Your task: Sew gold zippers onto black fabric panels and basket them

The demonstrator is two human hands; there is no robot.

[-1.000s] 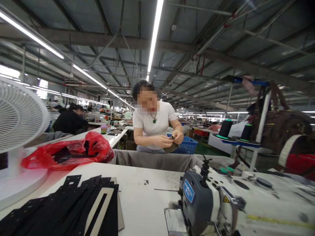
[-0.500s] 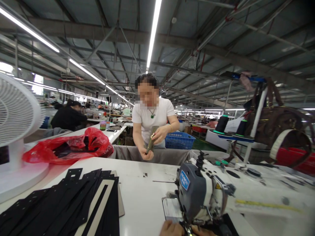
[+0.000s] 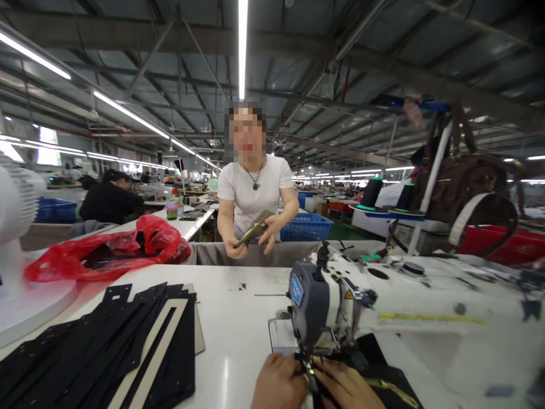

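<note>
At the bottom of the head view, my left hand [image 3: 279, 383] has its fingers curled at the left edge of a black fabric piece [image 3: 381, 355], just below the sewing machine [image 3: 315, 307]. My right hand [image 3: 347, 387] lies on the same piece with fingers stretched toward the needle area. A gold zipper [image 3: 310, 372] runs between my hands under the presser foot. More gold zipper shows to the right of my right hand. The needle and the fabric under my palms are hidden.
Left on the white table [image 3: 230, 329] lies a fanned stack of black panels [image 3: 106, 346] with a beige strip frame [image 3: 149, 352]. Behind are a red plastic bag [image 3: 157, 238] and a white fan [image 3: 19, 204]. Across the table, a person [image 3: 255, 187] holds an olive zippered piece [image 3: 258, 227].
The view has tilted down and shifted, showing more of my hands and the black piece. The person opposite has raised their head and turned the olive piece flatter.
</note>
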